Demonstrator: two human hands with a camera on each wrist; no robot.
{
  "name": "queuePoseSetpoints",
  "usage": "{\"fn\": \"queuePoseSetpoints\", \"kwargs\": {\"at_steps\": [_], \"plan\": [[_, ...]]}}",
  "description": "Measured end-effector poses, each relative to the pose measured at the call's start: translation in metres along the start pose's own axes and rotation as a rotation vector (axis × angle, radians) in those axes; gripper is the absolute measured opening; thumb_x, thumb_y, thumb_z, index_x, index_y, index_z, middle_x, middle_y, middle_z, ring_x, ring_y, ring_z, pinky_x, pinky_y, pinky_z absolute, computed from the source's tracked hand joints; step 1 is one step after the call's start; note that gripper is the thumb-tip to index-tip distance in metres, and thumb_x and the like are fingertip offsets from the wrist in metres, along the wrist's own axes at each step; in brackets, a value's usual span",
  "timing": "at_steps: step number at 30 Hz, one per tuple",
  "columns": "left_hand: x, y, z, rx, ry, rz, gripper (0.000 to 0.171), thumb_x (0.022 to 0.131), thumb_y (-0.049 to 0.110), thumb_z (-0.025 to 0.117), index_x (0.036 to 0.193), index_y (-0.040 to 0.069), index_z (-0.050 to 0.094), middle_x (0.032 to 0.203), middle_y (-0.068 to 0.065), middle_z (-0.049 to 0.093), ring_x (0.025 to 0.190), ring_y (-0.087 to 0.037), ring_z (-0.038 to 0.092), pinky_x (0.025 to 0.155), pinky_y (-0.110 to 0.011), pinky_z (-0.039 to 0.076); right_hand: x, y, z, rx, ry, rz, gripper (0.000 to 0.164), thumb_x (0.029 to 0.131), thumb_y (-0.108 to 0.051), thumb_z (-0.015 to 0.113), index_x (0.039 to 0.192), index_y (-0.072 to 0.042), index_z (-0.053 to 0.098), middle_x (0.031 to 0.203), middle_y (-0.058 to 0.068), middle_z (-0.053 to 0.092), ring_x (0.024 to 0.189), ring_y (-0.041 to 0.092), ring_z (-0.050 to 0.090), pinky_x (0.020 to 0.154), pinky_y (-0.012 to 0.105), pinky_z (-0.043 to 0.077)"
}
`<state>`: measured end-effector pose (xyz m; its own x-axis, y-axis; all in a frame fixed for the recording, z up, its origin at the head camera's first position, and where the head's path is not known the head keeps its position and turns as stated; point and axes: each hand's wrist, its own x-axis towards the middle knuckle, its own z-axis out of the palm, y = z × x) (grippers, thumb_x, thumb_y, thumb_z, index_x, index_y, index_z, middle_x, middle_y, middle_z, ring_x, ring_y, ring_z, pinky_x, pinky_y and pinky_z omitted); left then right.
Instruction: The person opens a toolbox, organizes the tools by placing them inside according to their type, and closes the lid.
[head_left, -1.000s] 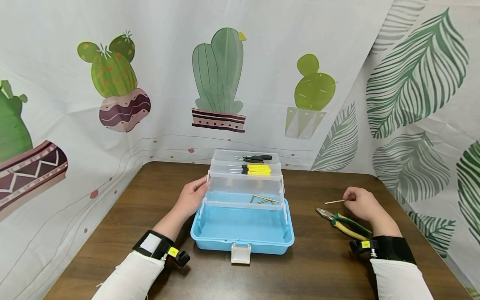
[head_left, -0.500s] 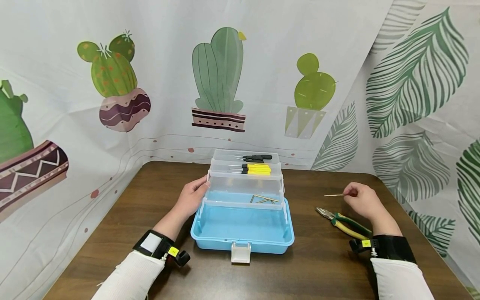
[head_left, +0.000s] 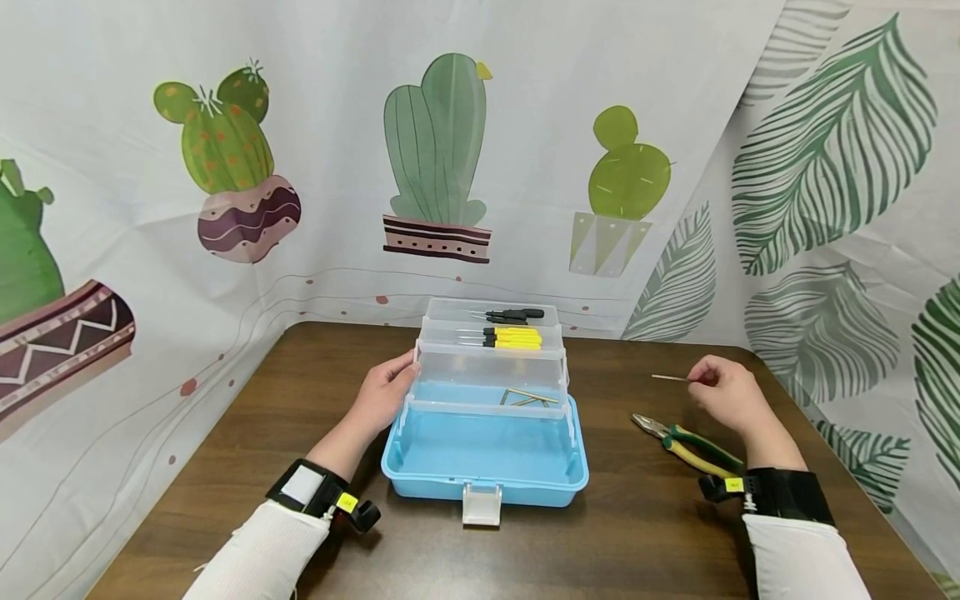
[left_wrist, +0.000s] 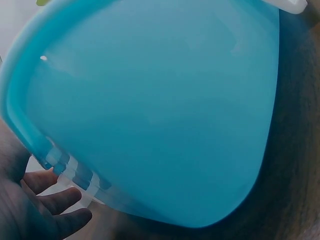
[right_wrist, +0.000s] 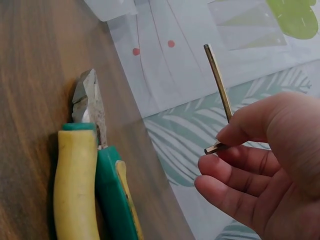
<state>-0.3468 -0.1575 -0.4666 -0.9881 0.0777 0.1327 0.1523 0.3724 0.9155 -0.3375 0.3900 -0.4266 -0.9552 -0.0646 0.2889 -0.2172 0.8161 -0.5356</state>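
An L-shaped brass-coloured hex key (right_wrist: 218,82) is pinched between thumb and fingers of my right hand (head_left: 726,392), above the table, its long arm pointing left in the head view. Below that hand lie pliers (head_left: 693,446) with green and yellow handles. My left hand (head_left: 385,387) holds the left side of the opened light-blue toolbox (head_left: 483,492) at its clear trays; the wrist view shows several fingers (left_wrist: 60,200) beside the box, the thumb mostly hidden. More hex keys (head_left: 529,398) lie in the lowest clear tray.
Yellow-handled screwdrivers (head_left: 513,338) lie in the middle clear tray, black-handled ones (head_left: 516,316) in the top one. A white latch (head_left: 482,506) hangs from the box's front. Behind the brown wooden table (head_left: 600,550) hangs a cloth (head_left: 525,142) printed with cacti and leaves.
My right hand has risen slightly away from the pliers, carrying the hex key farther back over the table. The left hand and the toolbox have stayed in place.
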Motion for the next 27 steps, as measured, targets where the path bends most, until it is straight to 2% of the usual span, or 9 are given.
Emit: {"fn": "queuePoseSetpoints", "kwargs": {"at_steps": [8, 27], "plan": [[0.000, -0.001, -0.001, 0.015, 0.001, 0.004, 0.049, 0.108, 0.046, 0.049, 0.153, 0.028, 0.050, 0.157, -0.006, 0.052, 0.140, -0.035, 0.055, 0.105, -0.057, 0.052, -0.001, -0.006, -0.003, 0.021, 0.039, -0.009, 0.006, 0.087, -0.002, 0.066, 0.092, -0.004, 0.067, 0.074, 0.007, 0.068, 0.060, 0.004, 0.056, 0.055, 0.027, 0.046], [-0.001, 0.002, -0.001, 0.017, 0.000, 0.012, 0.049, 0.108, 0.044, 0.048, 0.154, 0.025, 0.050, 0.158, -0.007, 0.051, 0.142, -0.035, 0.053, 0.106, -0.057, 0.050, -0.002, -0.031, -0.009, 0.103, 0.103, 0.015, 0.006, 0.088, -0.005, 0.066, 0.094, -0.006, 0.068, 0.073, 0.002, 0.070, 0.062, 0.006, 0.062, 0.056, 0.029, 0.050]]}}
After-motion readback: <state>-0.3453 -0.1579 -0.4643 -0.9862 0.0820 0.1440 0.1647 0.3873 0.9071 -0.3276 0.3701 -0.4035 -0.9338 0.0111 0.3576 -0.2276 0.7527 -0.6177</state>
